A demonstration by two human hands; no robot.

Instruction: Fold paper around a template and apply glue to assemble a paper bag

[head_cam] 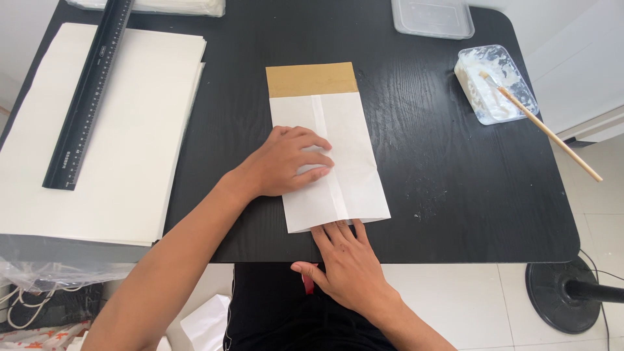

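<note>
A folded white paper sheet lies on the black table, over a brown card whose top strip sticks out beyond it. My left hand rests flat on the white paper's left half, fingers curled slightly toward the centre seam. My right hand lies palm down at the table's near edge, its fingertips touching or just under the paper's bottom edge. Neither hand grips anything.
A stack of white sheets with a long black ruler on it fills the left side. A clear tray of white paste with a wooden brush sits at right, a clear lid behind. A fan base stands on the floor.
</note>
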